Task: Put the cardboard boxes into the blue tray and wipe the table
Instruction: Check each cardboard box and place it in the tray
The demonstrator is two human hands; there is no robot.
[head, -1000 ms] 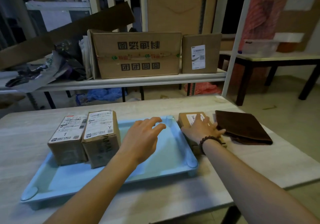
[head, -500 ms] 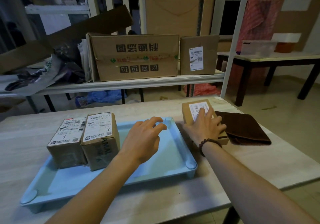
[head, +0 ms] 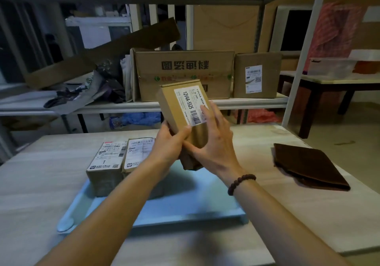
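**Above the blue tray: one box in both my hands**

Above the blue tray (head: 195,202), I hold a small cardboard box (head: 183,109) up in the air with both hands. It leans to one side, with its white label facing me. My left hand (head: 170,144) is curled round its lower left edge, and the thumb presses on the front just under the label. My right hand (head: 212,142) is more spread out. Its fingers lie along the right side of the box and its thumb tucks in below. So both hands have hold of the box, and neither one is free.

The box marked 1 (head: 103,163) and the box next to it (head: 138,152) sit side by side in the left part of the tray. The right part of the tray is bare, and I think this box should go there. The tray sits on the table (head: 41,183). The brown cloth (head: 308,167) lies folded on the table, well apart to my right. The wiping is not yet done.

What could go wrong? The box is high up and tilted. My right fingers are nearly flat on it, so if my left hand lets go too soon, I think it could slip and fall. If I bring it down too far to the left, it could bump the two boxes and push them crooked. If I drop it on the rim, the tray could slide. Something inside might break, but I cannot tell what is in there.
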